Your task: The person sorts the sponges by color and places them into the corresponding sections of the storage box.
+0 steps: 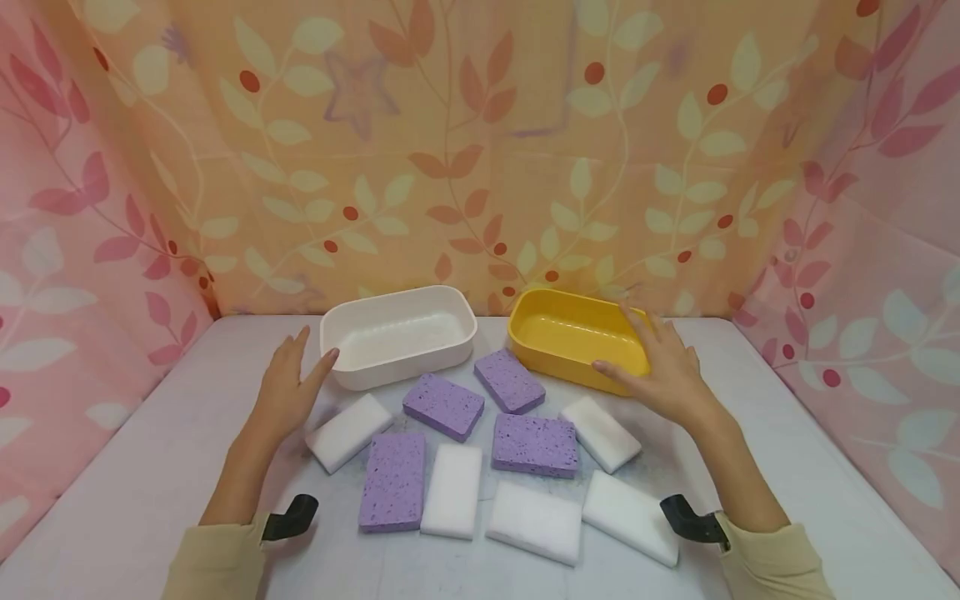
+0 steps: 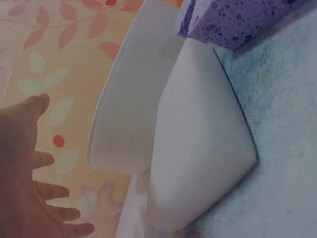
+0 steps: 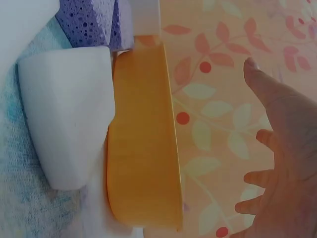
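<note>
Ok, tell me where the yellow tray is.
In the head view, the yellow tray sits near the far edge of the table, just right of the white tray, by the right hand.

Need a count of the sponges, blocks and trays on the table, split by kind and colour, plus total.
Purple sponges: 4
White blocks: 5
White tray: 1
Yellow tray: 1
Total: 11
</note>
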`<state>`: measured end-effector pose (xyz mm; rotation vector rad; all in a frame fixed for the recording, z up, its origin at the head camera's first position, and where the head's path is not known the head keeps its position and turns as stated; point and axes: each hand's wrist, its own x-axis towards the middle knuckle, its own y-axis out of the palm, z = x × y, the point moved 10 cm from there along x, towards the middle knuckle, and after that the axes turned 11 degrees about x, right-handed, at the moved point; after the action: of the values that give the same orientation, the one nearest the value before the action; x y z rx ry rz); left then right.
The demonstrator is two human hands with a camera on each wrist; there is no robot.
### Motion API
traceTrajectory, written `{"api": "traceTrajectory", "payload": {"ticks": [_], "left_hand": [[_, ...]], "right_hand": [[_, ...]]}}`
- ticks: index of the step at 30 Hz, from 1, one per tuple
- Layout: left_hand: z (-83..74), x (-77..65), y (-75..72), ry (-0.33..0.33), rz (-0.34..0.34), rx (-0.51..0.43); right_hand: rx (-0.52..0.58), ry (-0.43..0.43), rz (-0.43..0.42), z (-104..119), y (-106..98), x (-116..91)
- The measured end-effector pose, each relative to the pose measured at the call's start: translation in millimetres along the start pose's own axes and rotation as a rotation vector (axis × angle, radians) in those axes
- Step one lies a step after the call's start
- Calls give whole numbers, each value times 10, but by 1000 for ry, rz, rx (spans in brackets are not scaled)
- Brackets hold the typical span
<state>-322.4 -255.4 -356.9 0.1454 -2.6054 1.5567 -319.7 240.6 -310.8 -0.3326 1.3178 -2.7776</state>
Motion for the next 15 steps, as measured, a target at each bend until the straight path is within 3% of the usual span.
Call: {"api": "traceTrajectory", "payload": {"ticks": [5,15], "left_hand": [[-31,-18,-45,-13,-40,-71],[65,-37,18,-144,10,-306]], "right_hand": [[48,-54,17,87,53,-8],[151,-117,75,239,188,-25]]}}
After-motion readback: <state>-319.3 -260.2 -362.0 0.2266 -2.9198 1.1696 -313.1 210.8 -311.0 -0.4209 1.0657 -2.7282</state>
